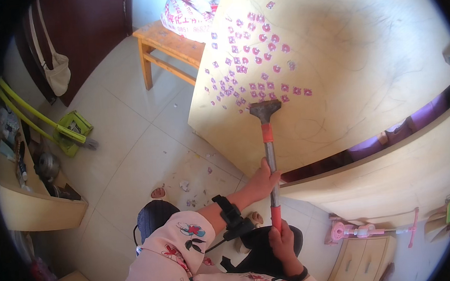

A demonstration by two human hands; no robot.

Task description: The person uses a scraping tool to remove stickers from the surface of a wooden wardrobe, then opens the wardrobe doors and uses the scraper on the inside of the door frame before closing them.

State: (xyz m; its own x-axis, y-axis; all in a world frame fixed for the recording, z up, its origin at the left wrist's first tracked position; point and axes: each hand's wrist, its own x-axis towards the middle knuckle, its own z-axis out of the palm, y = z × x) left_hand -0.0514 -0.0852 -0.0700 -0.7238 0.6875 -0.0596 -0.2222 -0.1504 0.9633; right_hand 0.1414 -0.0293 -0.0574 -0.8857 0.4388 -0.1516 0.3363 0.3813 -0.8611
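Observation:
A long-handled scraper (271, 153) with a grey metal shaft and red grips lies across the lower edge of a pale wooden door or panel (342, 106). Its wide head touches the panel just below many small pink and purple stickers (270, 85). My left hand (264, 181) is closed around the middle of the shaft. Lower down, my right hand (282, 240) grips the red end of the handle. Thin dark scribbles and scratches mark the panel's surface to the right of the stickers.
A wooden bench (172, 43) bearing a plastic bag (188, 17) stands behind the panel. Scraps (190, 202) litter the tiled floor. At left are a yellow-green dustpan (71, 130) and an open drawer (43, 209); at right, a pink scooter (364, 230) beside a small cabinet (360, 261).

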